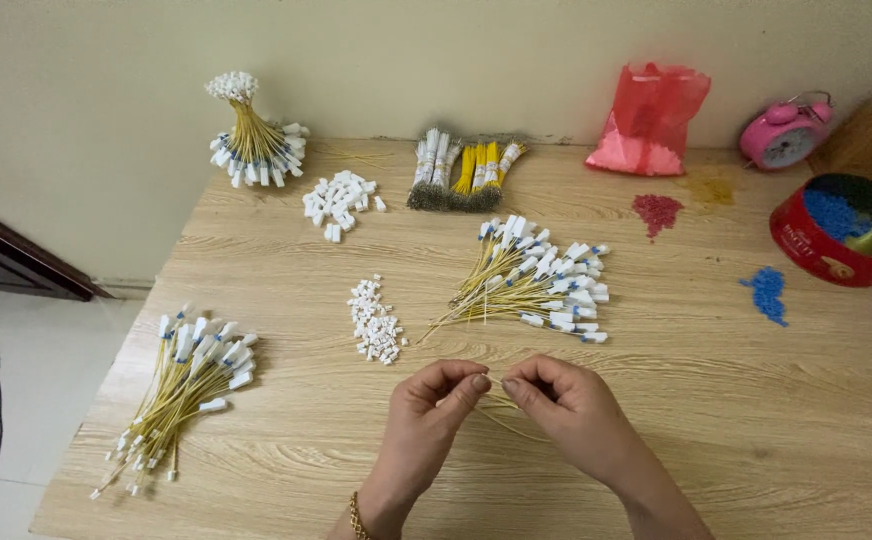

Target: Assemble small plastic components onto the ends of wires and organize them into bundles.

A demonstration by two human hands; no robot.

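I judge the work partway: a wire pile (188, 395) with small end pieces lies at the tabletop (716, 400) left edge, a bigger pile (541, 285) ahead, loose white caps (376, 322) between. My left hand (434, 400) and right hand (561, 400) meet, fingertips pinched shut on one thin yellow wire (501, 405), just above the wood.

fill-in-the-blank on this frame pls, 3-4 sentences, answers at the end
1. Both hands, left hand and right hand, pinch a thin ____ wire between the fingertips.
2. The alarm clock at the back is ____.
3. The round red tin holds small ____ pieces.
4. The plastic bag by the wall is ____.

Answers: yellow; pink; blue; red
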